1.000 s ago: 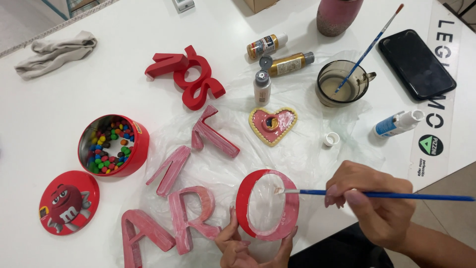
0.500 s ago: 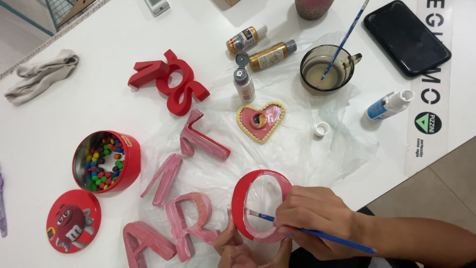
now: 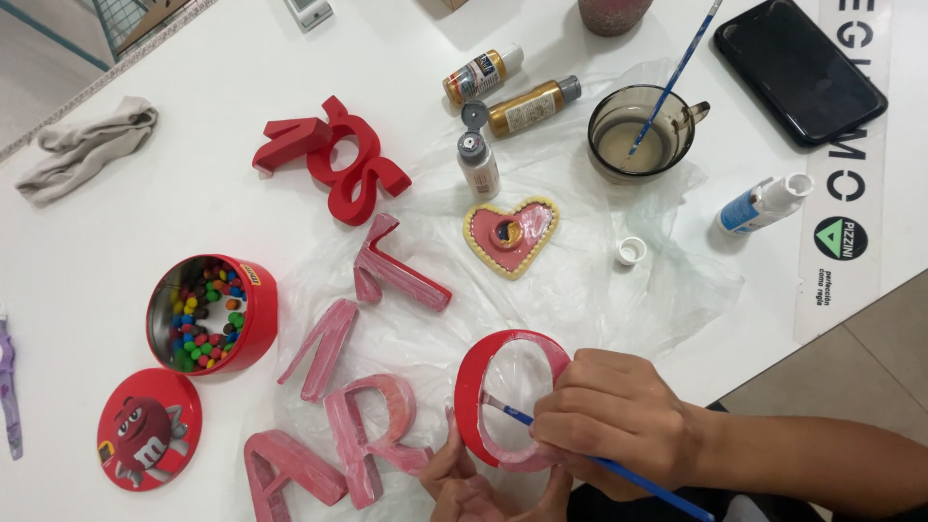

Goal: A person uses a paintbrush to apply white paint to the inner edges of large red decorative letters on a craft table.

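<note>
Two hands are seen: the right hand [image 3: 609, 416] pinches a blue brush [image 3: 619, 469], and the left hand [image 3: 474, 483] steadies one ring-shaped red letter [image 3: 474, 387]. Four paint bottles [image 3: 478, 164] are counted at twelve o'clock.

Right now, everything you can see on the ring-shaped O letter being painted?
The O letter is a thick oval ring, glossy red on its outer edge and left side, paler pink and streaky toward its lower right. It lies on clear plastic sheeting at the table's near edge, right of the pink R. The left hand steadies its lower rim; the right hand covers its right side, holding a blue-handled brush whose tip meets the inner wall.
</note>
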